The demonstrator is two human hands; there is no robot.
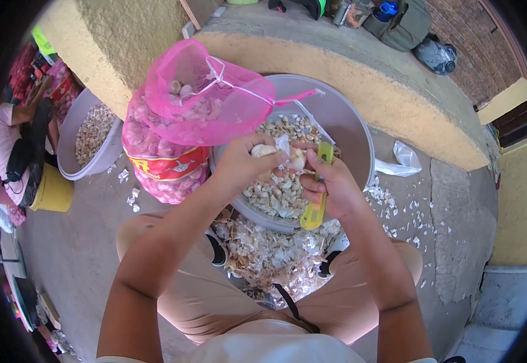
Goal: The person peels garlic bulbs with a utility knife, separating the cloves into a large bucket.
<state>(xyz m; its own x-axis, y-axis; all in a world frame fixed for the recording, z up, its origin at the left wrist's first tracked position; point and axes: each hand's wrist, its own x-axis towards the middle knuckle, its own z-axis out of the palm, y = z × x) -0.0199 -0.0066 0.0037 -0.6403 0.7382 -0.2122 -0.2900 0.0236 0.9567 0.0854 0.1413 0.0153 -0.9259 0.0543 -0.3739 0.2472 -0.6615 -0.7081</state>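
My left hand [242, 162] is closed around a pale garlic bulb [264, 150], held over the grey basin [363, 142]. Close beside it, my right hand [338, 184] grips a yellow-green utility knife [313, 213], its handle slanting down past the fingers. A piece of garlic [298, 160] shows at the right fingertips, with a bit of white skin [283, 144] between the two hands. Below them, many loose garlic cloves [281, 196] lie in the basin. A pink mesh sack [165, 148] full of garlic bulbs leans at the basin's left side, its loose top over the rim.
Garlic skins [269, 251] are heaped between my feet, and more scraps lie on the floor at right. At far left a person [18, 133] sits on a yellow bucket [52, 192] beside another basin [69, 166] of cloves. A concrete ledge [360, 78] curves behind, with bags on it.
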